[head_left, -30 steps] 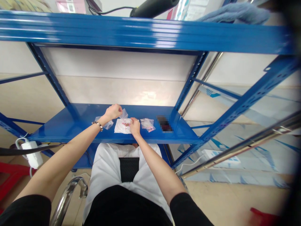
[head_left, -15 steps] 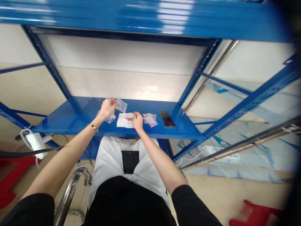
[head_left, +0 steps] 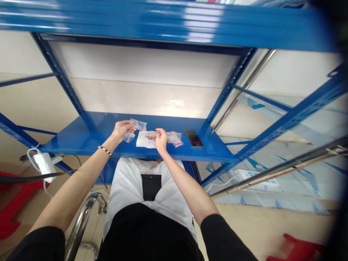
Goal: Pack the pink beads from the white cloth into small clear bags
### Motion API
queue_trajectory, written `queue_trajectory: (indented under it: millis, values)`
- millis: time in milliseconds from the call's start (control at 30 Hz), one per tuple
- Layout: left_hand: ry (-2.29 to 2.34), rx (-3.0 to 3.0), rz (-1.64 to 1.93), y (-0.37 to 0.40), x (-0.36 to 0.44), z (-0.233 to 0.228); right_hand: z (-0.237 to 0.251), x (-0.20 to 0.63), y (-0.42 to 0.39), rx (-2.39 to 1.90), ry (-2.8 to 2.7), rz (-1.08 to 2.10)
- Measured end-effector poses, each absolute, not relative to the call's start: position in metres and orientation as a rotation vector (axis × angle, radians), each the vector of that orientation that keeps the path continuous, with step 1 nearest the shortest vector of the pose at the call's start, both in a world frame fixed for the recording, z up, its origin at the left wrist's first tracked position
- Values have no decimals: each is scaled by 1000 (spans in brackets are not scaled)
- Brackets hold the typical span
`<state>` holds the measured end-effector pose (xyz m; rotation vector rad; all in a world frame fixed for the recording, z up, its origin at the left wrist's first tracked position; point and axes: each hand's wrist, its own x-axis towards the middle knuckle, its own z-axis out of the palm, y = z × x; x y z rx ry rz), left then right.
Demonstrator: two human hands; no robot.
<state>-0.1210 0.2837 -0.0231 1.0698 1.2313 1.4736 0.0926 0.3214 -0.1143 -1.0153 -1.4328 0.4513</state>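
Observation:
My left hand [head_left: 121, 131] pinches a small clear plastic bag [head_left: 139, 125] by its left end, above the blue shelf. Another clear bag [head_left: 129, 137] lies partly beneath that hand. In front of me is a white sheet of paper or tissue [head_left: 142, 143] bearing a cluster of small pink and gold beads [head_left: 150, 137]. At the sheet's right edge, beside the beads, my right hand [head_left: 161, 140] has its fingers curled together; whatever lies between them is too small to make out. Just right of it is a clear bag with pinkish beads [head_left: 176, 139].
A pixelated dark rectangular object [head_left: 194, 138] lies on the right of the blue shelf [head_left: 214, 146]. Blue uprights and an upper shelf [head_left: 122, 21] frame the space. A white power strip [head_left: 45, 166] hangs at left, with a chrome tube [head_left: 81, 221] below.
My left hand has lowered slightly and shifted left, with the bag now lying flatter. My right hand has moved slightly along the sheet's right edge and its fingers have changed pose.

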Motion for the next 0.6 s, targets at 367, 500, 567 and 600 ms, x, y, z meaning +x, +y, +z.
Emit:
queue_trajectory:
  millis: [367, 500, 567, 600]
  values:
    - [1143, 950, 1386, 274, -137, -55, -115, 96, 323, -1042, -1437, 395]
    - [1126, 957, 1386, 271, -144, -56, -112, 94, 322, -1036, -1432, 429]
    - [1113, 993, 1373, 272, -139, -53, -111, 93, 322, -1007, -1473, 472]
    - [1115, 1028, 1363, 273, -135, -51, -110, 92, 323, -985, -1506, 500]
